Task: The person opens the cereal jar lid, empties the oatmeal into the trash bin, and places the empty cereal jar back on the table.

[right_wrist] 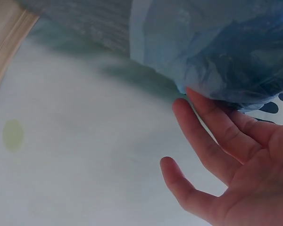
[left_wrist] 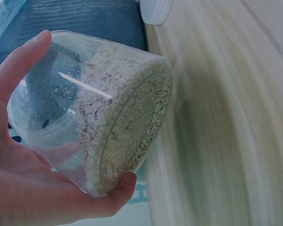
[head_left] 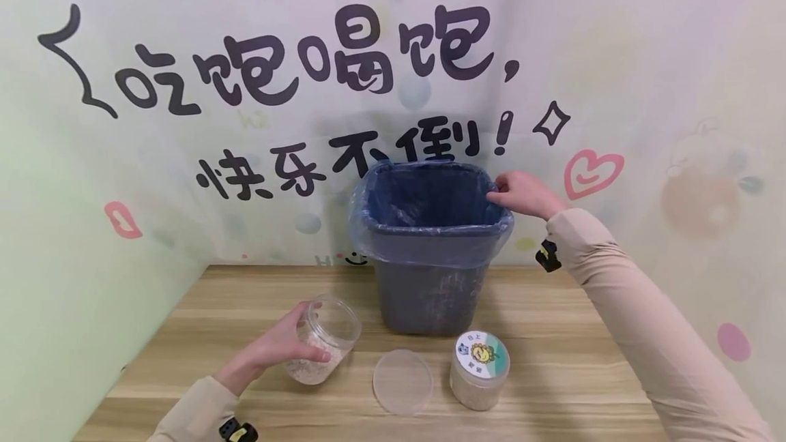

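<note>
My left hand [head_left: 288,343] grips a clear plastic jar [head_left: 325,336] round its side, thumb across the front. Pale flakes [left_wrist: 132,127], like oats, fill its lower part. The jar is lidless and tilted, its mouth leaning toward the bin. At the right side of a blue-grey trash bin [head_left: 424,299], my right hand [head_left: 525,193] holds the rim where a translucent blue bag [head_left: 424,247] folds over it. In the right wrist view, the fingers lie along the outside of the bag; the thumb is mostly out of frame.
A round translucent lid [head_left: 402,382] lies flat on the wooden table [head_left: 245,292] in front of the bin. To its right stands a closed jar [head_left: 480,370] with a cartoon label on top. Behind the bin hangs a printed wall cloth [head_left: 245,142].
</note>
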`<action>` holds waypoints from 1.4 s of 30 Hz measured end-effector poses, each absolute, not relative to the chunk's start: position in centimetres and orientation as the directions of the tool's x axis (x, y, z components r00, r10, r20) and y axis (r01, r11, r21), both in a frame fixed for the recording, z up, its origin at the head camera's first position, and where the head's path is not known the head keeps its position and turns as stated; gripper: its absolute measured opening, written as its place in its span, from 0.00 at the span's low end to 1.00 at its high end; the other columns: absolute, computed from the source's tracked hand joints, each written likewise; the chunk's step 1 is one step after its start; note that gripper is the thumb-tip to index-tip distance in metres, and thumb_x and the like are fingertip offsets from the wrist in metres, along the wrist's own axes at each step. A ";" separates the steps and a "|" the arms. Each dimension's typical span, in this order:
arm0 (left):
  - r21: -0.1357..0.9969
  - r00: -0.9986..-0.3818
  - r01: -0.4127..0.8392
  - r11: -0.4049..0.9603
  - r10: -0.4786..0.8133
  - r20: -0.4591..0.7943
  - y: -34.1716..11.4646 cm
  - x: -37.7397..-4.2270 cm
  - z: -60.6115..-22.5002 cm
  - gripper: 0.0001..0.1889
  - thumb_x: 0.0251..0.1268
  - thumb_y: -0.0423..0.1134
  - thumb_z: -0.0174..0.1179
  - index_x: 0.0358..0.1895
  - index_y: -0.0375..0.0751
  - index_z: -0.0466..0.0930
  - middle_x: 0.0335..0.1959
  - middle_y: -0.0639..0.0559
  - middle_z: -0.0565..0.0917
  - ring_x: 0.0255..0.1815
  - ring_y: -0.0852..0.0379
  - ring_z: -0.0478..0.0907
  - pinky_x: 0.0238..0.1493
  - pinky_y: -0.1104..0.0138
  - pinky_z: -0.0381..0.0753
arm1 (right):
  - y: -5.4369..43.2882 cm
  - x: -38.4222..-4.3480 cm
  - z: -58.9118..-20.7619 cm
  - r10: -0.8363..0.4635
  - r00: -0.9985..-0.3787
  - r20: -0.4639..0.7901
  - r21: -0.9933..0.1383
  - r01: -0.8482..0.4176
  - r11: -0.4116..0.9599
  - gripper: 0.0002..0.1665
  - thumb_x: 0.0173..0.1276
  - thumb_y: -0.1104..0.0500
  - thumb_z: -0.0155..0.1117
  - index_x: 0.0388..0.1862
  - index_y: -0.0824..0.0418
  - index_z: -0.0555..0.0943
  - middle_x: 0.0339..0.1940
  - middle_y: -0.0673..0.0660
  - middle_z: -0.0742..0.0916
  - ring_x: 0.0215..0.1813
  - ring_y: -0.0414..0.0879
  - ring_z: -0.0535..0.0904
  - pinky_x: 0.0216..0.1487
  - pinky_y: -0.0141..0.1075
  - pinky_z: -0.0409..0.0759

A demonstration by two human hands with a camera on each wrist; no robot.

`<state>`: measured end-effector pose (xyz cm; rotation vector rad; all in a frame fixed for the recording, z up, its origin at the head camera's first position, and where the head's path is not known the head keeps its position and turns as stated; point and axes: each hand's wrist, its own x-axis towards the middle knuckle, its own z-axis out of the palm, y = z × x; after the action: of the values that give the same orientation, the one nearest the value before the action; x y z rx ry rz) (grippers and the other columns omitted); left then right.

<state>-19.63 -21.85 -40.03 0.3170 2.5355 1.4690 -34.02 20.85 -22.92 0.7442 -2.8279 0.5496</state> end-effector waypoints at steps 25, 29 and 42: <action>0.821 -0.974 0.212 0.530 0.180 0.135 -23.1 -21.2 -28.6 0.55 0.44 0.38 0.76 0.73 0.32 0.48 0.65 0.28 0.63 0.62 0.32 0.64 0.59 0.40 0.67 | 19.6 -32.0 -22.4 -0.518 -0.831 0.203 -0.191 -0.552 0.811 0.13 0.65 0.58 0.60 0.26 0.67 0.74 0.19 0.54 0.77 0.23 0.47 0.72 0.29 0.40 0.71; 0.819 -0.969 0.246 0.519 0.150 0.196 -22.7 -21.3 -26.6 0.54 0.45 0.39 0.75 0.73 0.32 0.48 0.64 0.30 0.63 0.61 0.35 0.64 0.61 0.43 0.66 | 19.5 -31.6 -22.5 -0.511 -0.834 0.207 -0.201 -0.547 0.812 0.13 0.64 0.59 0.60 0.25 0.66 0.73 0.18 0.54 0.76 0.23 0.47 0.71 0.28 0.39 0.70; 0.753 -0.941 0.329 0.570 0.131 0.312 -21.0 -21.4 -22.9 0.54 0.43 0.40 0.77 0.72 0.32 0.52 0.62 0.33 0.67 0.59 0.37 0.67 0.59 0.45 0.68 | 19.5 -30.9 -21.9 -0.491 -0.843 0.217 -0.175 -0.529 0.830 0.16 0.62 0.57 0.60 0.18 0.62 0.71 0.15 0.51 0.72 0.19 0.45 0.67 0.25 0.37 0.66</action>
<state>-21.43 -21.03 -22.90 0.4436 2.9762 1.5051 -30.92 19.45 -21.94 0.7994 -2.8481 0.3432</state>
